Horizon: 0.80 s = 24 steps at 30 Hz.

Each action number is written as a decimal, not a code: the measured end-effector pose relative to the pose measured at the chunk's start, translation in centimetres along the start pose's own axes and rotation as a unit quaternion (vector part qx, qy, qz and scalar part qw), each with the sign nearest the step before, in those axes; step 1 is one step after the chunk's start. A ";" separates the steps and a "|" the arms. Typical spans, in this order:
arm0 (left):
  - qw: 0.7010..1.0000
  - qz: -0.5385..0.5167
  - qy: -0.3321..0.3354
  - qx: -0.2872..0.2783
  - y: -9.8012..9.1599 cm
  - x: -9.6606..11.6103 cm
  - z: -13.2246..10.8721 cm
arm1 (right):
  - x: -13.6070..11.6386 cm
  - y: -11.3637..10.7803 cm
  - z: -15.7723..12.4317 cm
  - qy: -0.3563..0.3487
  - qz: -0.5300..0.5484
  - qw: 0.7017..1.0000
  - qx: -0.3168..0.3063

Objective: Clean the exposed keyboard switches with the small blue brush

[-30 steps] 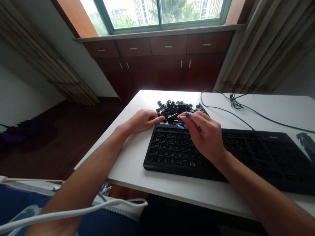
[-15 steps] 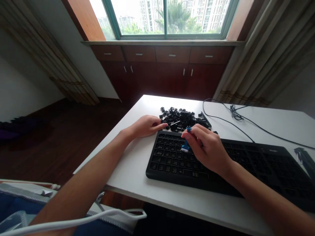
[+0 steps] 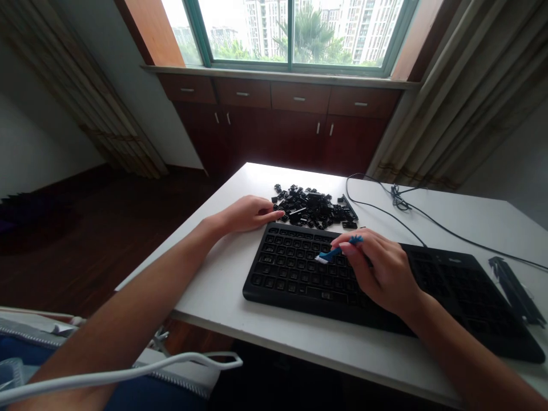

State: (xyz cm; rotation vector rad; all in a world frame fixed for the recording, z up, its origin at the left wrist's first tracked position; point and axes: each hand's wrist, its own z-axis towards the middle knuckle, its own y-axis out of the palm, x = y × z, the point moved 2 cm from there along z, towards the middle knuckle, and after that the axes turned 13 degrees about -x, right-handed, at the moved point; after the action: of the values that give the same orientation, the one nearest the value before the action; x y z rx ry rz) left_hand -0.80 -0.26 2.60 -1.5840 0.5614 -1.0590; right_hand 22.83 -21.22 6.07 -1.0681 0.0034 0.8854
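A black keyboard (image 3: 299,274) lies on the white table (image 3: 222,285). My right hand (image 3: 379,271) is closed on a small blue brush (image 3: 336,253), whose white bristle tip touches the keys near the keyboard's middle. My left hand (image 3: 246,214) rests on the table at the keyboard's far left corner, fingers stretched toward a pile of loose black keycaps (image 3: 312,206). It holds nothing.
The keyboard's black cable (image 3: 398,197) loops across the table's far right. A black strip-like part (image 3: 514,288) lies at the right edge. A white strap (image 3: 128,374) and a blue bag sit below the table's near left. Dark wooden cabinets (image 3: 282,123) stand under the window.
My right hand has drawn the brush down and to the right over the keys, tilting it flatter. The left hand has stayed put. The view has shifted slightly.
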 end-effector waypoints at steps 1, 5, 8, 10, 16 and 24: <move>1.000 -0.001 -0.001 0.001 0.0 0.1 0.0 | 0.1 0.0 -0.1 0.009 0.007 1.000 0.008; 1.000 0.000 0.007 0.001 0.0 0.2 0.1 | 0.3 0.2 0.0 0.039 0.032 0.999 0.008; 1.000 0.003 0.009 0.007 0.0 0.1 0.0 | 0.3 0.1 0.4 0.025 0.029 0.999 -0.029; 1.000 0.003 0.007 0.009 0.1 0.0 0.0 | 0.4 -0.1 0.8 0.014 0.026 0.998 -0.055; 1.000 -0.002 0.001 0.002 0.1 -0.2 0.0 | 0.8 -0.3 2.1 -0.012 0.011 0.997 -0.081; 1.000 -0.005 -0.002 -0.003 0.0 0.1 0.0 | 0.5 0.2 0.2 0.000 0.028 0.999 -0.029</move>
State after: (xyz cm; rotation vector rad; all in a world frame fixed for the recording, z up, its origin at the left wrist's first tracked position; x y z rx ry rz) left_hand -0.77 -0.32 2.66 -1.5955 0.5547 -1.0626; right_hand 22.99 -20.74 5.85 -1.1266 0.0080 0.9406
